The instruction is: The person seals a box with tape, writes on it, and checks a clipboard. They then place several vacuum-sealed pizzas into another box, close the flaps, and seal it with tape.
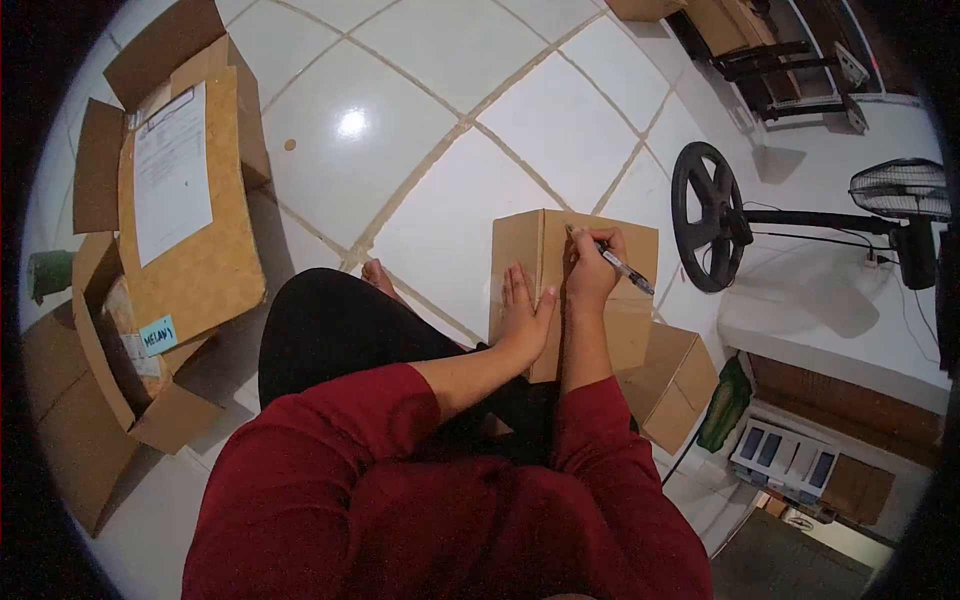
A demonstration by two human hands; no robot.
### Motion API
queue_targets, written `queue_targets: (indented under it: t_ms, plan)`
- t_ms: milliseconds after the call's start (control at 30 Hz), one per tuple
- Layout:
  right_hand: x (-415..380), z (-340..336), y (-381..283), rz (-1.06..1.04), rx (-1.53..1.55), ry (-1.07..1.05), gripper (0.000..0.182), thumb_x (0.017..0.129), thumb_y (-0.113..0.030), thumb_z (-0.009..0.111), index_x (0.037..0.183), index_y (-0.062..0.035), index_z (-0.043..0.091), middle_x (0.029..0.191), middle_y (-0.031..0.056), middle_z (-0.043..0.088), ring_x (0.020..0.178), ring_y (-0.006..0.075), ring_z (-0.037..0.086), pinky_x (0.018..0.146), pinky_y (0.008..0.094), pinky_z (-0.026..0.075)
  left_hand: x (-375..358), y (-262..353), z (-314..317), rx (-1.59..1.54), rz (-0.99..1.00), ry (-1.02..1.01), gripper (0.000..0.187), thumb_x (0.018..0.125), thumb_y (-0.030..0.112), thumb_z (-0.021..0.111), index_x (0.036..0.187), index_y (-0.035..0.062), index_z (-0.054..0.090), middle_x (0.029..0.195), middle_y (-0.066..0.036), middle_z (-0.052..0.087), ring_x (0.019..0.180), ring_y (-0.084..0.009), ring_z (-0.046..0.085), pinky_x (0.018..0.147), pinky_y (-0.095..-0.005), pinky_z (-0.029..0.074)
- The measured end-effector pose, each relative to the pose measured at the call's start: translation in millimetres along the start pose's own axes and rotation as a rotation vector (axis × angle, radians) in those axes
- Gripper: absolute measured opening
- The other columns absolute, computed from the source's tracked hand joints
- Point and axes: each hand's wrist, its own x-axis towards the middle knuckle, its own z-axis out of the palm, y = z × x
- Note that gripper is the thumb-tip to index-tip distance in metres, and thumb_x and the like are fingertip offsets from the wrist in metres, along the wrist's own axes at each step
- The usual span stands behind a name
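A closed brown cardboard box (610,330) stands in front of me, close to my crossed legs. My right hand (597,262) grips a pen (630,273), with its tip end against the upper part of the box's top face. Whether there is any writing under the tip is too small to tell. My left hand (524,320) lies flat on the same box, fingers stretched out along its left edge. A second cardboard box (672,385) sits just beyond it on the right, partly hidden.
At the left, open cardboard boxes (100,400) carry a flat cardboard piece (225,200) with a printed sheet (172,175) and a blue label (157,336). A fan (900,190) with a round black base (712,216) lies along the right wall. A green object (724,405) is nearby.
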Motion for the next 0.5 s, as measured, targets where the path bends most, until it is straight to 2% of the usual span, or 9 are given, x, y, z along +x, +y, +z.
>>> queue_targets:
  t_ms: [133, 200, 333, 400, 500]
  plan:
    - [0.6, 0.2, 4.1, -0.072, 0.002, -0.004, 0.019, 0.067, 0.007, 0.052, 0.063, -0.0049, 0.038, 0.051, 0.0024, 0.043, 0.042, 0.0077, 0.038, 0.039, 0.0186, 0.03, 2.3, -4.5, 1.4, -0.009, 0.019, 0.004, 0.071, 0.083, 0.04, 0.037, 0.126, -0.0051, 0.003, 0.131, -0.026, 0.005, 0.123, -0.0351, 0.005, 0.1, -0.0395, 0.008]
    - [-1.6, 1.9, -0.4, 0.012, 0.083, -0.053, 0.019, 0.067, 0.007, 0.052, 0.064, -0.005, 0.038, 0.051, 0.0027, 0.044, 0.042, 0.0081, 0.038, 0.039, 0.0187, 0.03, 2.2, -4.6, 1.2, 0.011, 0.034, 0.008, 0.071, 0.083, 0.04, 0.037, 0.126, -0.0048, 0.003, 0.131, -0.026, 0.005, 0.123, -0.0351, 0.005, 0.1, -0.0392, 0.008]
    - [-2.6, 2.0, -4.1, 0.026, 0.093, -0.069, 0.018, 0.067, 0.007, 0.053, 0.064, -0.0048, 0.039, 0.052, 0.0031, 0.045, 0.042, 0.0083, 0.039, 0.04, 0.0188, 0.031, 0.6, -1.7, 0.3, 0.005, 0.027, 0.004, 0.071, 0.082, 0.04, 0.037, 0.126, -0.0045, 0.003, 0.13, -0.026, 0.006, 0.122, -0.0354, 0.006, 0.099, -0.0394, 0.008]
    - [-3.3, 3.0, -4.5, 0.0, -0.023, -0.044, 0.018, 0.067, 0.007, 0.053, 0.064, -0.0041, 0.039, 0.053, 0.0038, 0.046, 0.044, 0.0087, 0.041, 0.04, 0.019, 0.032, 1.3, -1.2, -0.1, 0.026, 0.008, -0.005, 0.068, 0.084, 0.036, 0.036, 0.126, -0.0059, 0.002, 0.132, -0.024, 0.005, 0.124, -0.0306, 0.005, 0.1, -0.0332, 0.007]
    - [-3.9, 3.3, -5.3, -0.011, -0.012, -0.051, 0.018, 0.067, 0.006, 0.054, 0.064, -0.0041, 0.04, 0.054, 0.0045, 0.047, 0.045, 0.0092, 0.043, 0.041, 0.0193, 0.033, 1.0, -0.5, -0.3, 0.032, 0.004, -0.002, 0.068, 0.084, 0.036, 0.036, 0.126, -0.0061, 0.002, 0.131, -0.024, 0.005, 0.124, -0.031, 0.005, 0.101, -0.0333, 0.007]
